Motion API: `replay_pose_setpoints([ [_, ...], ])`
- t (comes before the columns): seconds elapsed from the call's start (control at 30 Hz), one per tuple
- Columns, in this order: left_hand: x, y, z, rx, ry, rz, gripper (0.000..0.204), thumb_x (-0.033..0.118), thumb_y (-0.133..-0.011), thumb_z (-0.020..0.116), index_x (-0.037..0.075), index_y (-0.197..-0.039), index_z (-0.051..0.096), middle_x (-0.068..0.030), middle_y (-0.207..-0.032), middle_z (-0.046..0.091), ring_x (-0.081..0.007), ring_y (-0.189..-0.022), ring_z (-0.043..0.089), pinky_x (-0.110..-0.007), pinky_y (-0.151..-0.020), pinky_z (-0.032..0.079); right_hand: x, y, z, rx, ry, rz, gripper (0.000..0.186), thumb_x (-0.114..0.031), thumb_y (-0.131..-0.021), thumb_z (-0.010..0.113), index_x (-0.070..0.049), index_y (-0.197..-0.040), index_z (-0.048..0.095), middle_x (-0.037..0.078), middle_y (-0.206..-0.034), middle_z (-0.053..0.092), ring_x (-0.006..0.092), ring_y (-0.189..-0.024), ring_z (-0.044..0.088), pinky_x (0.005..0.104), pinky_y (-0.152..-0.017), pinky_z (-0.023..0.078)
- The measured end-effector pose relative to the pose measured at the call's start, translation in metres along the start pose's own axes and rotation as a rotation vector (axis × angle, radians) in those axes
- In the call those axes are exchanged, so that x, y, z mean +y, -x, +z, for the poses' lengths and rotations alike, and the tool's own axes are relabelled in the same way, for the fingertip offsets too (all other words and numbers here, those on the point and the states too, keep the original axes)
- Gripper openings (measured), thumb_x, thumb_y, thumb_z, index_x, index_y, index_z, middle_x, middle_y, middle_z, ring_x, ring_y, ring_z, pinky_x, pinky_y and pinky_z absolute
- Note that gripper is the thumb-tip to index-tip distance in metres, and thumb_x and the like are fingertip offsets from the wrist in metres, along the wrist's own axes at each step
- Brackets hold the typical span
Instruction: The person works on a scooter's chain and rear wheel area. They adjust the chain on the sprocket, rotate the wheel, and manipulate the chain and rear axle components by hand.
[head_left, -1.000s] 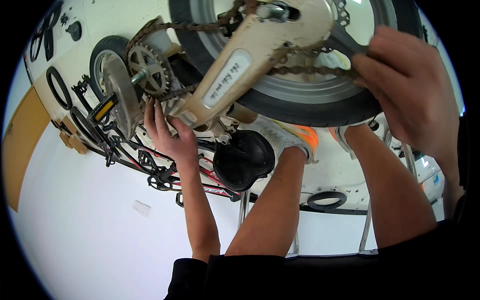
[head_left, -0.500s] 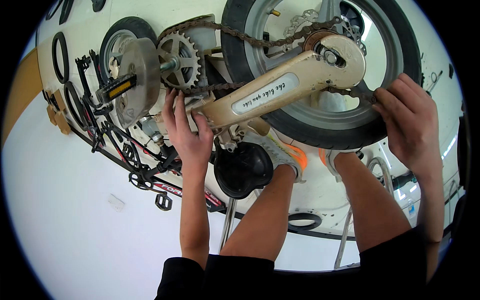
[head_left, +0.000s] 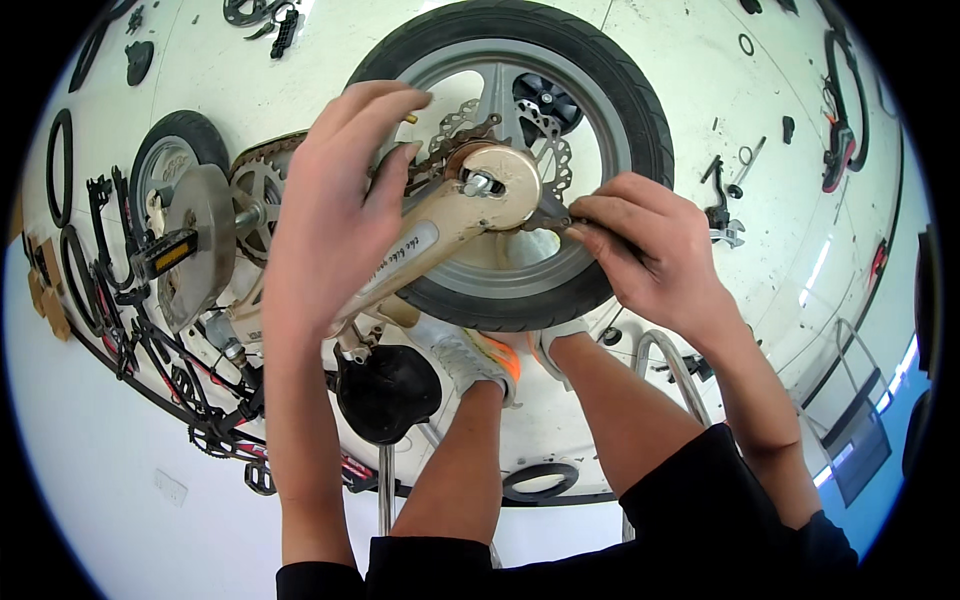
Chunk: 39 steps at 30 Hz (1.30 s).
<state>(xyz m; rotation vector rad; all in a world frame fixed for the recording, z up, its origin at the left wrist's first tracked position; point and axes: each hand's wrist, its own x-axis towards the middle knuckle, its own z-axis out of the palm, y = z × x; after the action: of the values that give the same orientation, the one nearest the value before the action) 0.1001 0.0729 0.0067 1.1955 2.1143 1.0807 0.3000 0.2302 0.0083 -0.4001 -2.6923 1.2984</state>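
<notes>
A small bike lies on its side, with a beige chainstay arm (head_left: 462, 212) running to the rear wheel's black tyre (head_left: 640, 110). At the hub a brown, rusty chain (head_left: 442, 158) goes round the rear sprocket. My right hand (head_left: 655, 250) pinches the chain's loose lower end, right of the arm's tip and in front of the wheel. My left hand (head_left: 335, 190), a little blurred, hovers over the upper chain run, thumb and fingers apart with nothing seen between them. It hides part of the chain and the arm. The toothed chainring (head_left: 258, 190) shows left of it.
A black saddle (head_left: 388, 393) sits near my legs. A crank pedal (head_left: 165, 255) and round silver cover (head_left: 205, 235) stand at the left. Beyond are a folded black bike frame (head_left: 215, 370), loose tyres (head_left: 540, 482), a brake lever (head_left: 718, 195) and a metal stool leg (head_left: 675, 365).
My left hand has left the chainring's lower edge and risen toward the upper chain and hub. My right hand still pinches the chain end, now nearer the hub. The view has shifted right.
</notes>
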Motion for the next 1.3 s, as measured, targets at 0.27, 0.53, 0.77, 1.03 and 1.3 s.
replay_pose_setpoints([
  [0.27,-0.022,-0.022,-0.01,-0.475,0.052,-0.194,0.028,-0.009,-0.085,0.054,-0.004,-0.111,0.06,-0.014,-0.094,0.068,-0.0185,-0.089,0.064,-0.03,-0.084,0.049,-0.004,0.004,0.0,-0.016,-0.161,0.193,0.013,-0.001,-0.08,0.069,0.003,-0.092,0.067,0.014,-0.088,0.066,0.0298,-0.072,0.065,0.0328,-0.062,0.053],
  [0.53,-0.012,-0.041,-0.011,-0.256,0.027,0.002,0.022,-0.01,-0.083,0.056,-0.005,-0.103,0.066,-0.0092,-0.089,0.066,-0.0163,-0.083,0.063,-0.028,-0.076,0.049,0.003,0.009,0.005,-0.042,-0.115,0.004,0.017,0.001,-0.073,0.071,0.001,-0.089,0.066,0.013,-0.086,0.064,0.0307,-0.072,0.064,0.0354,-0.063,0.054],
  [0.77,-0.019,-0.046,0.004,-0.393,0.078,0.01,0.027,-0.014,-0.077,0.054,-0.003,-0.098,0.067,-0.0095,-0.092,0.063,-0.0192,-0.087,0.06,-0.029,-0.078,0.047,0.002,0.011,0.007,-0.008,-0.137,0.099,0.013,0.0,-0.076,0.069,0.002,-0.089,0.066,0.014,-0.082,0.064,0.0307,-0.071,0.064,0.0351,-0.062,0.053],
  [1.03,-0.031,-0.054,0.001,-0.545,0.269,-0.134,0.023,-0.013,-0.081,0.055,-0.006,-0.101,0.066,-0.0086,-0.101,0.066,-0.0166,-0.095,0.06,-0.029,-0.088,0.047,-0.014,-0.008,0.008,0.033,-0.854,0.841,0.014,-0.004,-0.092,0.058,0.01,-0.092,0.06,0.012,-0.082,0.068,0.0145,-0.078,0.067,0.0275,-0.072,0.054],
  [1.3,-0.029,-0.063,0.006,-0.583,0.309,-0.197,0.015,-0.007,-0.081,0.061,-0.006,-0.095,0.066,-0.0074,-0.095,0.064,-0.0129,-0.089,0.058,-0.026,-0.08,0.046,-0.02,-0.009,0.026,0.256,-1.21,0.96,0.018,-0.006,-0.095,0.055,0.01,-0.102,0.053,0.014,-0.09,0.064,0.0176,-0.083,0.067,0.0274,-0.074,0.055],
])
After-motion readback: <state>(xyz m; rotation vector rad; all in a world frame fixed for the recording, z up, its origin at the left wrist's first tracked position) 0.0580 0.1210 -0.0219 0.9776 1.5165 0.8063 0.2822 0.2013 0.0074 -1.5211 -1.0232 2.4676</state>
